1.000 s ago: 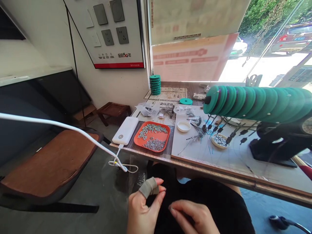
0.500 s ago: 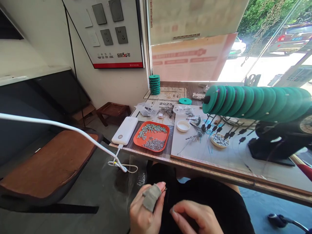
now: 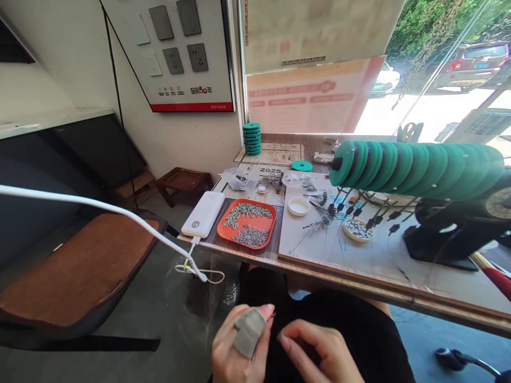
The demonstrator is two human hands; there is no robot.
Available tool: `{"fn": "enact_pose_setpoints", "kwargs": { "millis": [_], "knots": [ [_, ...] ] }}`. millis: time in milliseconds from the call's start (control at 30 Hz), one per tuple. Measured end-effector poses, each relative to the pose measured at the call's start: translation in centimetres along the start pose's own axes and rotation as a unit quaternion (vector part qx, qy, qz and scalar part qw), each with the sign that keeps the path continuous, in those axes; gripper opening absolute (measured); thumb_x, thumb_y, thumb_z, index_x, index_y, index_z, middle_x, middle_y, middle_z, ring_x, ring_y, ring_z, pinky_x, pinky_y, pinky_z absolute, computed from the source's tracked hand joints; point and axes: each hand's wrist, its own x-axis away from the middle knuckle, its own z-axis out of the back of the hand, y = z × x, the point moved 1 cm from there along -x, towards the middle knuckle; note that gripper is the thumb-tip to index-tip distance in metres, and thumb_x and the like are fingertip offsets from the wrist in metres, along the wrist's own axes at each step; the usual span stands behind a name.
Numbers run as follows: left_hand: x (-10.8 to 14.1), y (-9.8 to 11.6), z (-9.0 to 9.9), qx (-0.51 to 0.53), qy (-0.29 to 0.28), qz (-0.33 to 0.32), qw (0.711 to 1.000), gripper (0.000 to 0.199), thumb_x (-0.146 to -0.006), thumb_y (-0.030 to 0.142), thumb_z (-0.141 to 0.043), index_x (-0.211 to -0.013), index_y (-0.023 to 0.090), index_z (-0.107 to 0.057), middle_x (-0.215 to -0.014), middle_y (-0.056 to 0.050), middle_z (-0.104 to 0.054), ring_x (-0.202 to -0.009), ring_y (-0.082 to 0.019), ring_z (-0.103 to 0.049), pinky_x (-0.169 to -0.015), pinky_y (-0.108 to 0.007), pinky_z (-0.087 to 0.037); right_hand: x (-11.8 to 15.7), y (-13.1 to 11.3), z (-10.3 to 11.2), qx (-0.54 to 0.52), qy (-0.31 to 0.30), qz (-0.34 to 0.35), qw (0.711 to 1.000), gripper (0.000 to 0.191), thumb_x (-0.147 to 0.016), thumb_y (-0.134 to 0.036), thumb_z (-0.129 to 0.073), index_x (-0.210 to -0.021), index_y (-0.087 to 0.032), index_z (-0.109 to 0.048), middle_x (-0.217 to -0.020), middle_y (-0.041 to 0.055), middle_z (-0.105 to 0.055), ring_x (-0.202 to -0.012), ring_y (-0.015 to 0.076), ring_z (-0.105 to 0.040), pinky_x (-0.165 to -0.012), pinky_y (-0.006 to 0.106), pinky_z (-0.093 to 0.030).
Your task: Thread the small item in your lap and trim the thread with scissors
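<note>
The long table point(image 3: 275, 239) stands just beyond the knees, so a knee knocking it could shake everything on it; the black clothing point(image 3: 359, 330) over the lap lies under both hands, and a dark bit dropped there would be hard to find. The row of green discs point(image 3: 419, 167) is well clear of the hands and seems a lesser worry; the orange tray point(image 3: 227, 234) sits near the front edge, where a bump could mix its silver pieces point(image 3: 251, 235) with its greenish tubes point(image 3: 247, 211). The right hand point(image 3: 325, 351) has thumb and finger bent together, though whether anything is between them I cannot tell; the left hand point(image 3: 239, 354) pinches a tiny dark piece point(image 3: 273, 314) at its fingertips, above the lap; the power bank's point(image 3: 203, 215) cable loops below the edge, and a snagging forearm could drag it off; the finger wrap point(image 3: 250, 332) may dull touch, letting that piece slip.
</note>
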Motion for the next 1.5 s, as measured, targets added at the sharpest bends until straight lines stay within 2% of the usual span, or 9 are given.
{"fn": "enact_pose_setpoints", "kwargs": {
  "millis": [133,500,700,900,1100,1233,1333,1400,1500],
  "knots": [
    [-0.1,0.3,-0.2,0.027,-0.016,-0.014,0.999,0.036,-0.067,-0.005,-0.058,-0.098,0.012,-0.055,-0.078,-0.004,-0.067,-0.070,-0.013,-0.062,-0.066,-0.021,-0.054,-0.5,-0.7,1.1,0.020,-0.050,-0.070,0.996,0.050,-0.074,-0.052,-0.032,-0.072,-0.010,-0.060,-0.058,-0.0010,-0.051,-0.050,-0.0093,-0.031,-0.049,0.000,-0.021],
    [0.6,0.3,-1.0,-0.020,0.009,0.033,0.999,0.036,-0.070,-0.003,-0.058,-0.100,0.017,-0.056,-0.081,-0.002,-0.067,-0.072,-0.013,-0.063,-0.070,-0.024,-0.053,-0.4,-1.7,1.7,0.032,-0.055,-0.131,0.989,0.045,-0.072,-0.049,-0.037,-0.066,-0.008,-0.054,-0.051,-0.0021,-0.044,-0.046,-0.0083,-0.029,-0.045,0.002,-0.019],
    [0.8,0.3,-1.3,0.026,-0.005,0.014,1.000,0.038,-0.069,-0.003,-0.058,-0.102,0.016,-0.056,-0.080,-0.004,-0.067,-0.071,-0.014,-0.063,-0.065,-0.023,-0.054,-0.6,-1.6,1.4,-0.011,-0.043,-0.118,0.992,0.049,-0.071,-0.052,-0.037,-0.066,-0.007,-0.056,-0.051,-0.0018,-0.046,-0.047,-0.0089,-0.030,-0.045,0.000,-0.022],
    [1.3,0.2,-1.5,0.032,-0.003,-0.007,0.999,0.042,-0.066,-0.005,-0.058,-0.102,0.015,-0.056,-0.080,-0.004,-0.068,-0.070,-0.014,-0.063,-0.067,-0.025,-0.052,-0.7,-1.4,1.6,-0.063,-0.057,-0.117,0.989,0.044,-0.072,-0.048,-0.042,-0.096,-0.013,-0.052,-0.061,-0.0013,-0.057,-0.051,-0.0079,-0.041,-0.051,-0.002,-0.031],
    [1.2,0.2,-1.9,0.075,0.006,-0.004,0.997,0.041,-0.068,-0.004,-0.055,-0.104,0.016,-0.057,-0.080,-0.005,-0.068,-0.071,-0.015,-0.063,-0.067,-0.026,-0.052,-0.8,-1.4,1.7,-0.085,-0.062,-0.117,0.988,0.047,-0.069,-0.052,-0.043,-0.093,-0.012,-0.045,-0.058,-0.0022,-0.056,-0.050,-0.0073,-0.043,-0.052,-0.001,-0.033],
    [1.8,0.5,-2.4,0.116,0.006,0.058,0.992,0.042,-0.068,-0.003,-0.056,-0.102,0.021,-0.058,-0.081,-0.002,-0.067,-0.069,-0.014,-0.064,-0.063,-0.021,-0.054,-0.9,-1.2,2.3,-0.103,-0.054,-0.113,0.987,0.050,-0.068,-0.058,-0.041,-0.079,-0.009,-0.047,-0.062,0.0000,-0.058,-0.054,-0.0067,-0.046,-0.054,0.000,-0.037],
    [2.4,1.2,-3.3,0.160,0.006,0.171,0.972,0.033,-0.071,0.005,-0.058,-0.097,0.024,-0.061,-0.082,0.000,-0.068,-0.071,-0.014,-0.065,-0.065,-0.019,-0.053,-0.9,-1.0,3.2,-0.018,-0.027,-0.071,0.997,0.044,-0.073,-0.050,-0.038,-0.074,-0.009,-0.052,-0.065,-0.0001,-0.058,-0.055,-0.0085,-0.045,-0.053,-0.003,-0.032],
    [2.5,1.6,-3.9,0.214,0.014,0.275,0.937,0.024,-0.073,0.014,-0.059,-0.095,0.023,-0.062,-0.083,-0.002,-0.068,-0.075,-0.016,-0.065,-0.072,-0.022,-0.052,-0.9,-0.7,4.0,0.059,0.003,-0.033,0.998,0.035,-0.076,-0.042,-0.038,-0.075,-0.011,-0.056,-0.065,-0.0017,-0.059,-0.055,-0.0101,-0.044,-0.053,-0.004,-0.029],
    [1.5,1.8,-4.5,0.331,-0.018,0.421,0.844,0.034,-0.073,0.025,-0.062,-0.105,0.020,-0.054,-0.082,-0.004,-0.067,-0.078,-0.016,-0.063,-0.076,-0.023,-0.050,-0.9,-0.2,4.8,0.160,0.065,0.051,0.984,0.028,-0.078,-0.032,-0.039,-0.070,-0.014,-0.059,-0.060,-0.0038,-0.059,-0.051,-0.0102,-0.044,-0.051,-0.002,-0.027]
  ]
}}
